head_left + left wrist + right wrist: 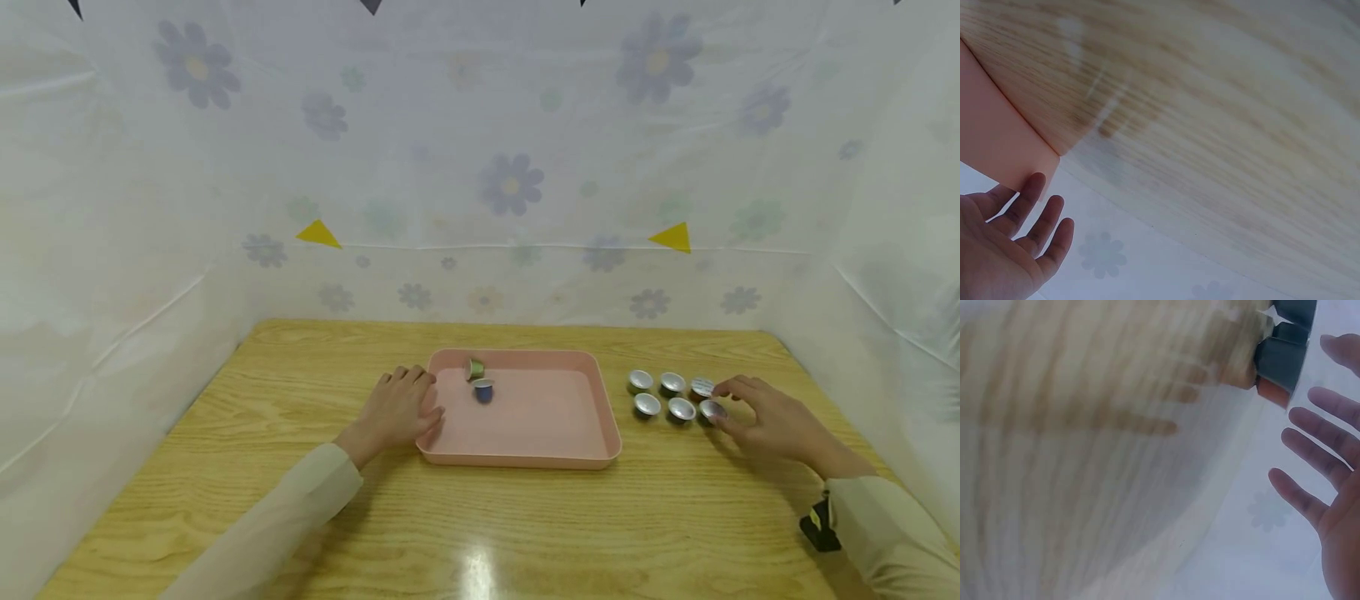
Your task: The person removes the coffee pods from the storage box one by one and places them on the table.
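Observation:
A pink tray [517, 417] lies on the table before me. My left hand [397, 406] is at its left rim, thumb over the edge and fingertips against the outside of the wall [1004, 134]. Inside lie a green coffee capsule [474, 369], tipped on its side, and a blue coffee capsule [483, 390]. To the right, several capsules stand lid up in two rows. Over the right end my right hand [772, 419] holds thumb and fingers apart, around the near right capsule [711, 411] and by the far right capsule [702, 387], whose lid is printed.
The wooden table [480, 517] reaches white flowered curtains [510, 275] at the back and sides. Other silver-lidded capsules [672, 383] sit close together right of the tray. A black wrist device [820, 527] is at the right sleeve.

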A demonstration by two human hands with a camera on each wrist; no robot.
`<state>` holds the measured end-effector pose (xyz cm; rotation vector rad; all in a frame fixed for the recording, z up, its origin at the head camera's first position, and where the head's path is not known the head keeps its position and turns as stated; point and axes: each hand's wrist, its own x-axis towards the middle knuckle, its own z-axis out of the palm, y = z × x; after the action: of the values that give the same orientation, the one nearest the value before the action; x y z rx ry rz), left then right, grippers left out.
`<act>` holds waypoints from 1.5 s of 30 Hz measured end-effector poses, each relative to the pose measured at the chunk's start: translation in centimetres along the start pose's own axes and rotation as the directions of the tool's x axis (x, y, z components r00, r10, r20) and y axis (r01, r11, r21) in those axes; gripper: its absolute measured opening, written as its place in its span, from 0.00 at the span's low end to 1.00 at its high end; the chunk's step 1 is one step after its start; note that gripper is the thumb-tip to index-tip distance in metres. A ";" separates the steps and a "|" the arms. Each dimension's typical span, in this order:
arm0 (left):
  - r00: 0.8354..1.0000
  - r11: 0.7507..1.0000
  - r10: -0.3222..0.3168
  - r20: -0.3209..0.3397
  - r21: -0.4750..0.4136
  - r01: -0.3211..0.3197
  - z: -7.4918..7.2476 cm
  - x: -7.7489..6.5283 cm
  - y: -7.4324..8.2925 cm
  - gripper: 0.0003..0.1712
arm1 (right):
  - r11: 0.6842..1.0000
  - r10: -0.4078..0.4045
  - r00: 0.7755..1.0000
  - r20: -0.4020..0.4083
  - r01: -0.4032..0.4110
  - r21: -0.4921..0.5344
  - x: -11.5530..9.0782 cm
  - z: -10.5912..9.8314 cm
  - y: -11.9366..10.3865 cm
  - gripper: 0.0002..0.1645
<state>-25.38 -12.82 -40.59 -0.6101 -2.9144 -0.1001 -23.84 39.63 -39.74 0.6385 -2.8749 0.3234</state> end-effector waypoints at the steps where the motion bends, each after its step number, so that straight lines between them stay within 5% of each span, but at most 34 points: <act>1: 1.000 1.000 0.000 0.001 0.001 0.000 0.0 0.0 0.0 0.30 | 1.000 0.003 1.000 -0.002 -0.003 -0.006 0.1 -0.1 -0.1 0.20; 13: 1.000 1.000 0.004 -0.001 -0.009 -0.004 0.0 0.0 0.0 0.29 | 0.985 -0.160 0.979 -0.129 0.151 -0.079 2.0 0.0 -2.3 0.21; 21: 1.000 1.000 0.004 -0.003 -0.003 -0.004 0.0 -0.1 0.0 0.29 | 0.970 -0.238 0.962 -0.135 0.227 -0.086 3.5 0.4 -4.0 0.21; 45: 1.000 1.000 0.006 0.001 0.016 -0.006 0.0 0.1 0.0 0.30 | 0.875 -0.482 0.859 -0.169 0.467 -0.127 7.1 1.8 -10.1 0.22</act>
<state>-25.45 -12.82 -40.57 -0.6167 -2.9112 -0.0750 -25.98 27.45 -38.17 1.1929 -2.4212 0.1791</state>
